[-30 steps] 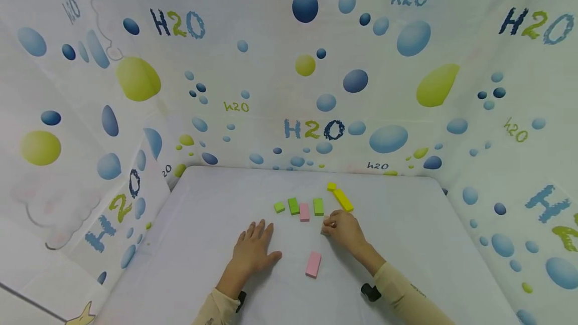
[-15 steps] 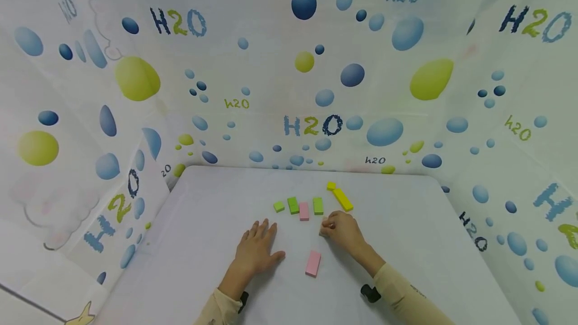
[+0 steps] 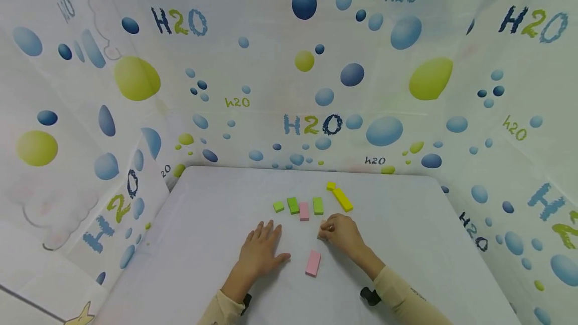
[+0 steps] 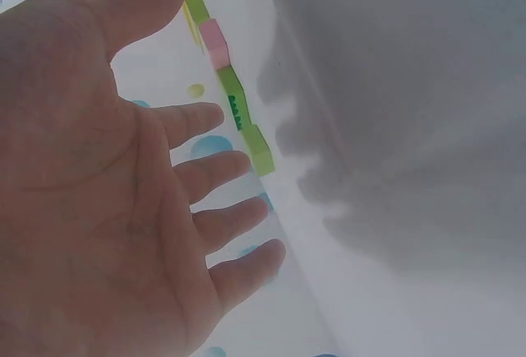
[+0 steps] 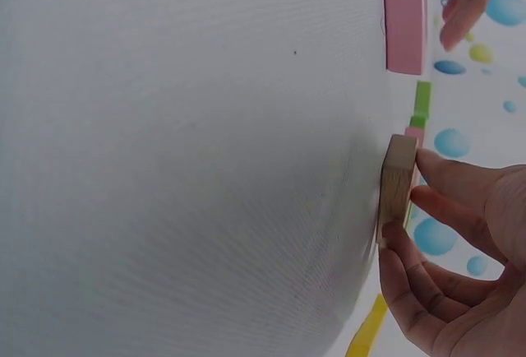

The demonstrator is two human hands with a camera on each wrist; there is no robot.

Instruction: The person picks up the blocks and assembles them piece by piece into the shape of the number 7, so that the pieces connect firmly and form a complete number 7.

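- Well, my right hand (image 3: 344, 234) pinches the wooden block (image 5: 399, 176): plain tan, faintly grained, flat-faced, straight-edged.
- It is low at the table (image 3: 420, 245), between a pink block (image 3: 313, 264) and a green block (image 3: 318, 205).
- My left hand (image 3: 259, 254) is free, fingers spread.

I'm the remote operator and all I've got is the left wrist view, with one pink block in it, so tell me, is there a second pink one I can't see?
Observer: Yes, the head view shows a second pink block lying in the space between the left hand and the right hand.
Operator: My picture cuts off the right hand. How is it gripping?
Observer: In the right wrist view it holds a plain wooden block near both of the block's ends.
Operator: I only catch a sliver of yellow. What's that?
Observer: A long yellow block lying aslant, with a small yellow block by its far end.
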